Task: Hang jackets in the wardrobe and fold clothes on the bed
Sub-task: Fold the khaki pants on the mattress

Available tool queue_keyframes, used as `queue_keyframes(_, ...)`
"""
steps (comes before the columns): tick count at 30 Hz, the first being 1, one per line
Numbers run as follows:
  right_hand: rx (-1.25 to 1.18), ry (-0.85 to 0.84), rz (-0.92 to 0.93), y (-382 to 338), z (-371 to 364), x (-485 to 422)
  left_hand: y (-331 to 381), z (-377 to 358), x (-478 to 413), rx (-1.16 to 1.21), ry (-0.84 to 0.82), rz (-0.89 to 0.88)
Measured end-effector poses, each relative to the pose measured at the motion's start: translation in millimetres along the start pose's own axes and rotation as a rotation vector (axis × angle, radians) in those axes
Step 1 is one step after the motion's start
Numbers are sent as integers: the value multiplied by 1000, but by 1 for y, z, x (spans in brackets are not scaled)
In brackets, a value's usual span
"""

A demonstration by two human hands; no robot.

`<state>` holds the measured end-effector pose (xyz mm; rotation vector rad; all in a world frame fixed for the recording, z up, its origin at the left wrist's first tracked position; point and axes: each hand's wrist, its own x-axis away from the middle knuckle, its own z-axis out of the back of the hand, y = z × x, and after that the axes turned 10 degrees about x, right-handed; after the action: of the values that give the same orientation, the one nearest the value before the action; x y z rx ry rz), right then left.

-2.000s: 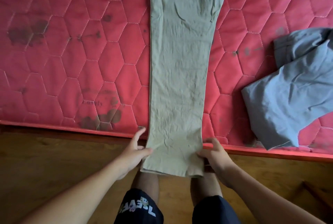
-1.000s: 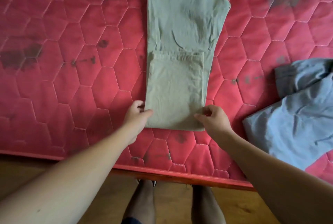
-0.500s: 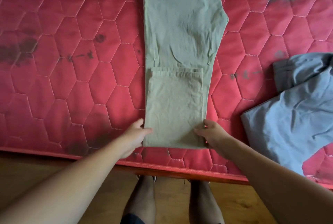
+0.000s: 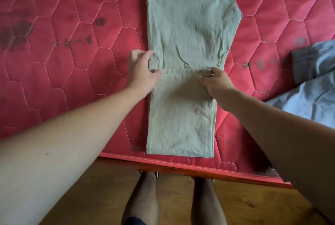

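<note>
L hand: left hand (image 4: 142, 72) sits at the L edge of the khaki trousers (image 4: 190, 25), level w/ the folded-up hem (image 4: 184, 72). Thumb lies on the hem corner, fingers bent over the edge just above it, cloth puckered between them, so it's pinching the fabric, half closed, not a fist.
R hand: right hand (image 4: 216, 84) is at the R corner of the same hem. Thumb is flat on top of the folded layer, forefinger hooked over the corner, other fingers curled at the side edge. It's gripping that corner. Whether the fingertips go under the cloth: can't tell.
Trousers, where: flat on the mattress (image 4: 72, 79), lengthwise away from the person, approx centre of view. Lower leg part is doubled back over the upper part; the fold line lies just inside the near mattress edge, and the top runs out of frame.
Count: 2 hands, 2 bare forearms, 1 pair of trousers, 1 heap of grey-blue cloth (image 4: 311, 98) at R (one garment or more: can't tell), 2 legs (image 4: 143, 197) below.
Materials: trousers are thin woven cloth, pale khaki, creased, w/ a stitched double hem line and a long straight-sided shape. Mattress is red, velvety, quilted in hexagons w/ pale stitching, several dark stains, and a piped border (image 4: 163, 163) along the near side.
Grey-blue cloth: rumpled, lying on the mattress well apart from the trousers.
Floor: wooden floor (image 4: 108, 188), brown, grain visible.
</note>
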<state>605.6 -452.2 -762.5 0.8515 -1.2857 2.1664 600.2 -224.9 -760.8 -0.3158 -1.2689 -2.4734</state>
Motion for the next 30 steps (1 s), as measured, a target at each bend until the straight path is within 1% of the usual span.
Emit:
queue_keyframes(1, -8, -5, 7, 3, 0, -1, -3, 1, -1, -83, -58, -48)
queue_keyframes(2, -27, -14, 13, 5, 0, 1, -7, 1, -1, -119, -138, -47)
queue_keyframes(4, -48, -41, 15, 14, 1, 6, -9, 1, 2, -113, -248, 27)
queue_keyframes(7, -21, -57, -13, 23, 1, 15, -9, 6, 6, -33, -291, 154)
queue_keyframes(10, 29, -66, -21, 24, 0, 18, -7, 10, 6, 19, -305, 222)
queue_keyframes(13, -13, -90, -44, 20, 4, 14, -6, 16, 2, 129, -371, 287)
queue_keyframes(16, -62, -114, -86, 9, 10, 18, -1, 31, -4, 290, -391, 396)
queue_keyframes(18, -59, -136, -50, -13, 19, 15, 16, 43, -19, 316, -413, 418)
queue_keyframes(19, -50, -132, -12, -32, 26, 9, 27, 48, -32, 310, -397, 392)
queue_keyframes(21, -46, -38, 79, -77, 39, -15, 55, 58, -70, 358, -265, 296)
queue_keyframes(23, -89, 46, 152, -126, 56, -43, 87, 71, -109, 531, -136, 256)
queue_keyframes(24, -138, 26, 155, -146, 64, -54, 97, 76, -124, 622, -142, 288)
queue_keyframes(25, -190, -34, 112, -159, 70, -61, 102, 80, -133, 678, -198, 349)
queue_keyframes(27, -190, -166, -45, -159, 74, -65, 90, 80, -129, 635, -345, 512)
queue_keyframes(28, -163, -218, -115, -144, 72, -62, 75, 76, -118, 607, -390, 584)
queue_keyframes(30, -129, -269, -237, -93, 59, -49, 41, 61, -83, 620, -407, 687)
